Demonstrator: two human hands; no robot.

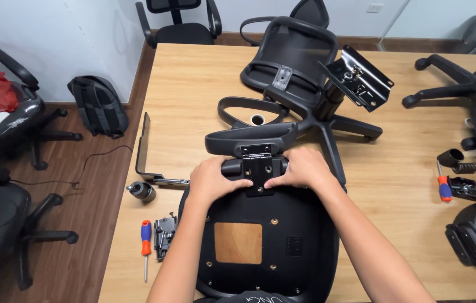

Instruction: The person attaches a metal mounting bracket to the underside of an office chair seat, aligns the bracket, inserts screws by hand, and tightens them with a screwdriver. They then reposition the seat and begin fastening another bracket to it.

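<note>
An upturned black chair seat (305,235) lies on the wooden table (193,84) in front of me, with a bare wood square (238,242) in its underside. A black metal bracket (257,165) sits at the seat's far edge, joining it to a curved black backrest piece (249,137). My left hand (212,179) grips the seat edge left of the bracket, thumb touching the plate. My right hand (302,168) presses on the right side of the bracket.
A red-and-blue screwdriver (146,241) and a metal mechanism (165,235) lie left of the seat, with a castor (142,191) and armrest (143,151) beyond. A mesh chair back (291,56) with star base (333,129) lies farther. More chair parts and a second screwdriver (444,186) sit right.
</note>
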